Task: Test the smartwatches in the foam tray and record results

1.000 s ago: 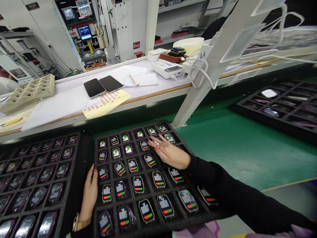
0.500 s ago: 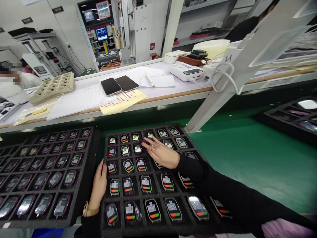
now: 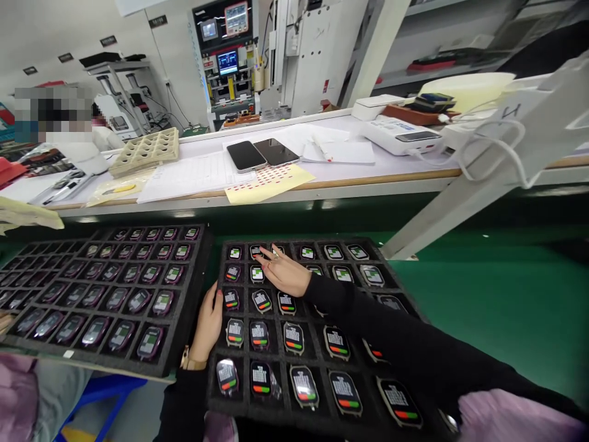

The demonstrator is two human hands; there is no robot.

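A black foam tray [image 3: 299,423] with several rows of lit smartwatches lies before me. My left hand [image 3: 209,322] grips the tray's left edge, fingers along its side. Over the back rows reaches my right hand [image 3: 285,270], its fingers apart and holding nothing. Its forefinger is at the screen of a smartwatch [image 3: 255,251] in the back row, second from the left. Just below the fingers sits a watch with a green and white screen [image 3: 257,274]. Nearer watches, such as this one [image 3: 304,385], show pale blocks above a red and green bar. My right forearm hides some on the right.
A second foam tray of watches [image 3: 184,307] stands to the left, a co-worker's hand [image 3: 5,322] at its far edge. Behind are a shelf with two phones [image 3: 246,156], papers [image 3: 188,178], a white device [image 3: 400,135] and a slanted post [image 3: 427,202]. A blue stool [image 3: 103,399] is below left.
My right hand has moved left along the back row, from the fourth watch to the second. My left hand stays on the tray edge. The view has turned left.
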